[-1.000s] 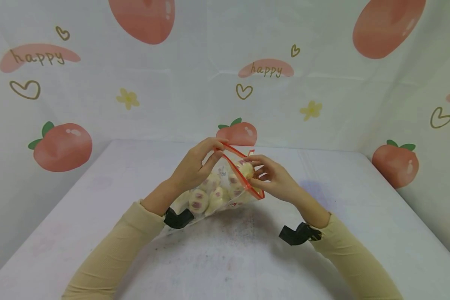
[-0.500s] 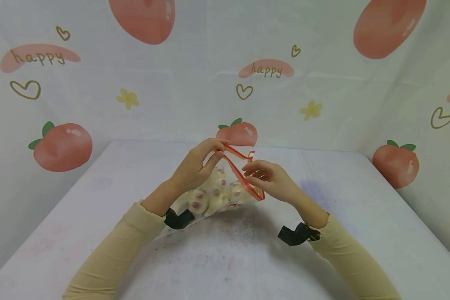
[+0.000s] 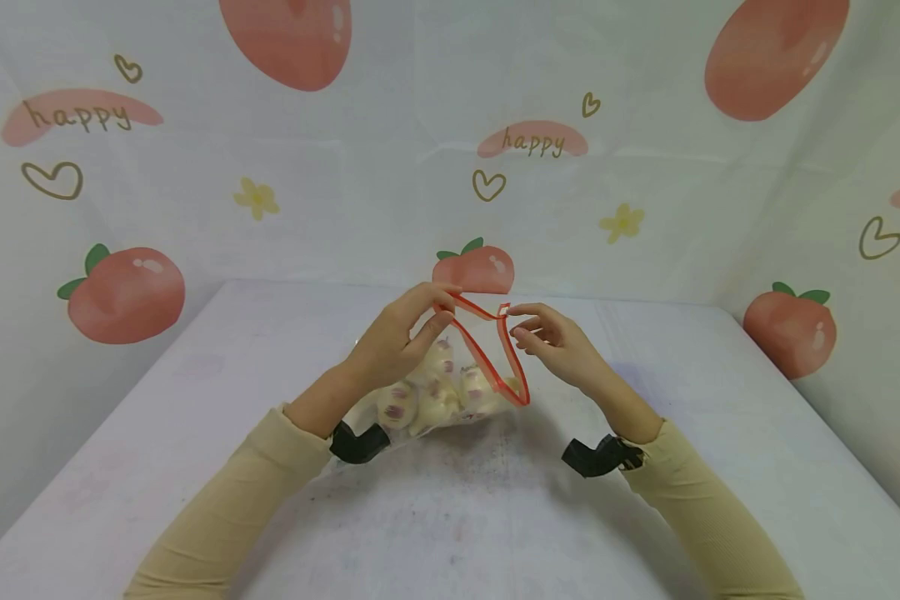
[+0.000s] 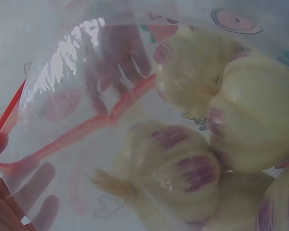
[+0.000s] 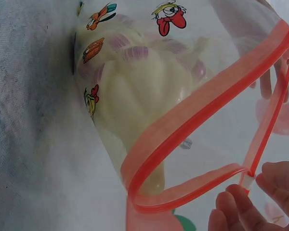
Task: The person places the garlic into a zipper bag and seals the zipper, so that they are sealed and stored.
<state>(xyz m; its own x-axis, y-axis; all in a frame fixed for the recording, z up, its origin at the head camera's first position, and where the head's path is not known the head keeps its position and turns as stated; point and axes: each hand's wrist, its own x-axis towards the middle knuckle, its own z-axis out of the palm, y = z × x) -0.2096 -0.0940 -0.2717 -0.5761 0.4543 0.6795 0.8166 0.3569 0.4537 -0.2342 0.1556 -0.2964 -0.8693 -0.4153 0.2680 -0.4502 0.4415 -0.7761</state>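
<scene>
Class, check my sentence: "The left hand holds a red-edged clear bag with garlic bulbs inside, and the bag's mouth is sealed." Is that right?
Not quite: the mouth gapes open, as the right wrist view shows. The left hand does hold the red-edged clear bag with garlic bulbs inside.

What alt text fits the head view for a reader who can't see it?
An open clear bag of garlic rests on a pale table, its red rim pinched by a person's left hand. The right hand is by the rim's opposite side; contact is hard to tell. Behind is a white backdrop printed with red fruit and "happy".
</scene>
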